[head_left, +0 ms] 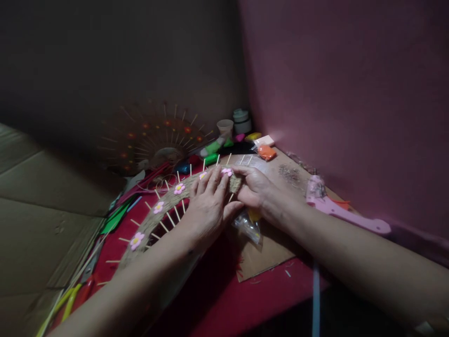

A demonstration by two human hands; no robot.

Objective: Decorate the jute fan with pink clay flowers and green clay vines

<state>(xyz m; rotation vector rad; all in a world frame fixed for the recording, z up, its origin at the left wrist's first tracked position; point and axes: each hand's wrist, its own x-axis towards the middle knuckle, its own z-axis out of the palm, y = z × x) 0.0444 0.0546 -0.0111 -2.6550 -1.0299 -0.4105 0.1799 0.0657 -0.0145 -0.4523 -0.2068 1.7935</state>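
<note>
Cardboard panel (45,201) stands far left, beside yellow-handled scissors (72,297); farther back come an orange-flowered fan-shaped piece (168,126), a cup (225,126), a lidded jar (242,122), an orange packet (266,152) and, right, a pink tool (345,210). The worktop (270,299) is red, between a dark wall (122,51) and a purplish one. The woven arch (164,196), pink-flowered and stick-spiked, curves rightward to both hands: the left hand (208,201) lies across it, fingers extended; the right hand (254,189) grasps its end.
</note>
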